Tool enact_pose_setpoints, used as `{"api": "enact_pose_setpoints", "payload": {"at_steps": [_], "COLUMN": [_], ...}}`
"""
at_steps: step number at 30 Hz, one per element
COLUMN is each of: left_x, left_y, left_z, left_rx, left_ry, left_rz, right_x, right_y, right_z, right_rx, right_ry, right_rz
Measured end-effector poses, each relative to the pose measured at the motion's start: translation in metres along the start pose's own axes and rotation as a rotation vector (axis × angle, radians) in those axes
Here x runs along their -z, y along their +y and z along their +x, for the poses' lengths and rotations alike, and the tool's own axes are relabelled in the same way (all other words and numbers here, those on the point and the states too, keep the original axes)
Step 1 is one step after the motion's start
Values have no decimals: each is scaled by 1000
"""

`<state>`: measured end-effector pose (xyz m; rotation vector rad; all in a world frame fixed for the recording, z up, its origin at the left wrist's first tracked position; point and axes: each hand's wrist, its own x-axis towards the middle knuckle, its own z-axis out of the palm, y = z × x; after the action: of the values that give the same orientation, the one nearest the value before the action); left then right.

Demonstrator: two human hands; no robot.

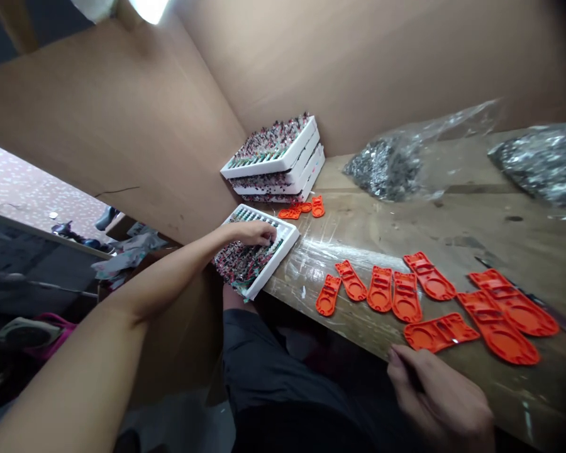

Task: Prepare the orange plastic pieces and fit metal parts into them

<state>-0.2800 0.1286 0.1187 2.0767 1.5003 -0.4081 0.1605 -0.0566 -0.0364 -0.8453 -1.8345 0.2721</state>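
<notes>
My left hand (256, 233) reaches into a white foam tray (283, 244) at the table's left edge. Its fingers are pinched together over small wired circuit boards (240, 258) with red and black leads; whatever is between the fingertips is too small to make out. My right hand (441, 393) rests low at the table's front edge with curled fingers, just below an orange plastic shell (441, 332). Whether it holds anything is hidden. Several more orange shells (405, 296) lie in a loose row across the table, recessed side up.
Stacked foam trays (306, 151) full of wired boards stand in the back corner, with a few small orange pieces (290, 212) before them. Two clear bags of metal parts (387, 167) lie along the back. A dark thin tool (554, 318) lies at right. Cardboard walls (358, 63) enclose the table.
</notes>
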Motion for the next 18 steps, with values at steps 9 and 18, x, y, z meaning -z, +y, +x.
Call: {"api": "enact_pose_setpoints", "payload": {"at_steps": [9, 18], "left_x": [10, 25], "left_y": [0, -5], "left_z": [10, 4], "left_rx": [-68, -102], "left_ry": [-198, -248], "left_rz": [23, -11], "right_x": [1, 3], "right_y": [1, -1], "right_z": [3, 2], "right_rx": [-59, -76], "right_ry": [-27, 8], "right_rz": [41, 41]}}
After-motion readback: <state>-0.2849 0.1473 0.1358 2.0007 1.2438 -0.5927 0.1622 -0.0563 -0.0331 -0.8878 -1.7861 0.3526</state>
